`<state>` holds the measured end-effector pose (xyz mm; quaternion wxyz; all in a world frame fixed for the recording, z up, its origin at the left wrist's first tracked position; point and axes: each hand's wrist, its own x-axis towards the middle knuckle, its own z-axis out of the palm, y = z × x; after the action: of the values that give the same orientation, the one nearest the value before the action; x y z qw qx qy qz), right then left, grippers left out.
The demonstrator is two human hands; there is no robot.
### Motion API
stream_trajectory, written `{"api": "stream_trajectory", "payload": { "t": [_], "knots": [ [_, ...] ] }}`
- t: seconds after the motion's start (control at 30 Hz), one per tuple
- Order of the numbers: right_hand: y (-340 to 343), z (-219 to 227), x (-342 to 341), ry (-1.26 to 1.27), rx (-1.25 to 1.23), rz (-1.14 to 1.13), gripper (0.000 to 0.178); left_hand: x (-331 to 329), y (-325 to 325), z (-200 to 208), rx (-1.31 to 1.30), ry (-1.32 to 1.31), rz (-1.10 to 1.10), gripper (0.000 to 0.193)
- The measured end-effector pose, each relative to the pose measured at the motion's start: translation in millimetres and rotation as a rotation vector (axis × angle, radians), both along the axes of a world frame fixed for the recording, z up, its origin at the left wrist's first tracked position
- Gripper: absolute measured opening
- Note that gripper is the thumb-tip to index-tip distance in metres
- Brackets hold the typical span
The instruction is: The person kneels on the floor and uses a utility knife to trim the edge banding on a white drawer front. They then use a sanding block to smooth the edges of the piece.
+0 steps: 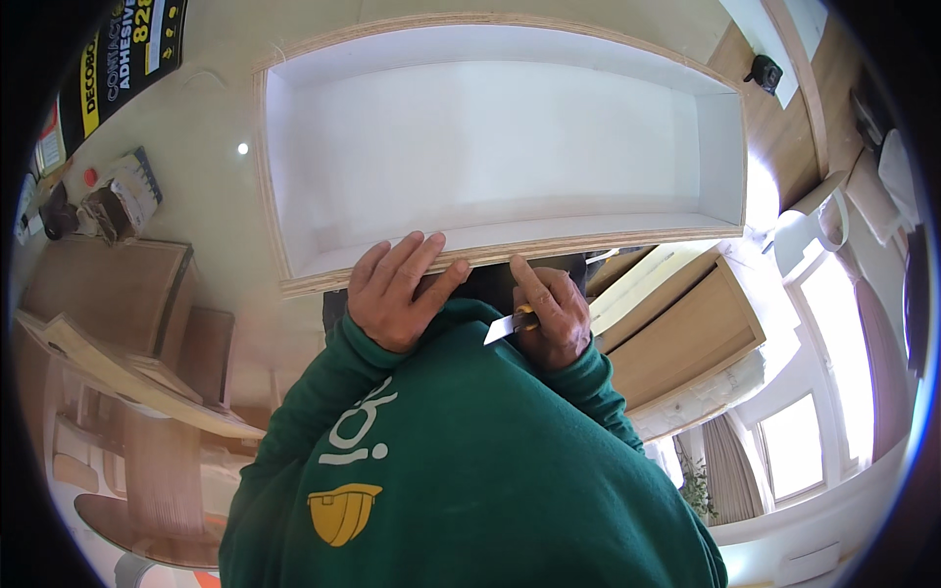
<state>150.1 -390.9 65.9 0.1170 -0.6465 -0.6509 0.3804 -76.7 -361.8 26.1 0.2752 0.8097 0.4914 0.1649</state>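
Observation:
A white-lined plywood box frame [294, 196] stands open in front of me, its raw plywood front edge [608, 242] running left to right. My left hand [397, 294] rests on that front edge with the fingers spread over it. My right hand [549, 314] grips a small knife with a yellow handle and a bare metal blade [500, 329], held just below the edge, index finger stretched up toward the wood. Both green sleeves come up from the lower edge.
Wooden panels and a drawer-like box [686, 333] lie to the right. Stacked boards [127, 372] sit at the left. A black-and-yellow adhesive can [118, 49] and small items stand at the upper left. Windows [794, 446] glow at the lower right.

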Motion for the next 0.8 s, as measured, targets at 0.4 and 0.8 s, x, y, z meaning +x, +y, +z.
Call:
{"api": "stream_trajectory", "payload": {
  "t": [0.4, 0.8],
  "knots": [
    [-17.3, 18.6, 37.1, 0.203, -0.312, -0.728, 0.047, -56.8, 17.3, -0.1, 0.028, 0.076, -0.129, 0.046],
    [-77.9, 21.2, 116.1, 0.710, 0.048, -1.159, 0.037, -30.2, 9.6, 53.7, -0.086, 0.018, -0.187, 0.051]
  ]
}}
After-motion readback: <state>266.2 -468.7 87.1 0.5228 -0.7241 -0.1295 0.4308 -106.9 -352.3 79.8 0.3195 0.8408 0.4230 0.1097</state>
